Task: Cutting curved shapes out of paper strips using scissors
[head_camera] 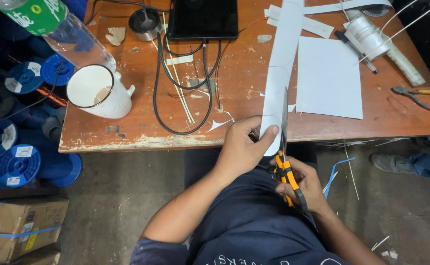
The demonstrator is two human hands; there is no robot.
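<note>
Paper strip [280,64], long, white, pinched in left hand [242,147]; right hand [301,184] clamped around orange-handled scissors [284,157].

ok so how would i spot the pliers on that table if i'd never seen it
Start at the worn red-brown wooden table and go to its far right edge, past the white paper sheet. The pliers lie flat there, alone, jaws pointing left toward the sheet. Their yellow handles and grey metal jaws set them apart from the orange-and-black scissors, which the right hand holds.

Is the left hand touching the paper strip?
Touching. The head view shows the left hand pinching the paper strip, its thumb pressed flat on the strip's lower end.
</note>
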